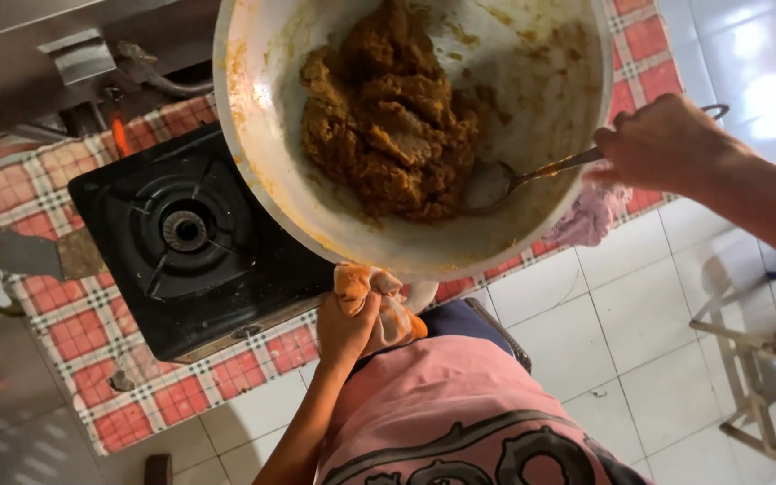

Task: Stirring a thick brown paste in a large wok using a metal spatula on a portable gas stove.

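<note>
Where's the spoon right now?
In the head view, the spoon is right of centre, held by the right hand, its bowl resting inside the pan beside the brown paste.

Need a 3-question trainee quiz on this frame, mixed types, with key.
1. True or false: the right hand holds the spoon inside the white pan.
2. Multiple choice: the left hand grips the pan's near rim through what? A) an orange and white cloth B) a metal tong C) nothing, bare skin
3. Fill in: the pan is held tilted, off the black gas ____.

Key
1. True. The spoon's bowl rests beside the brown paste.
2. A, the cloth is bunched under the fingers.
3. stove; its burner is uncovered and sits on a red checked tablecloth.
</note>
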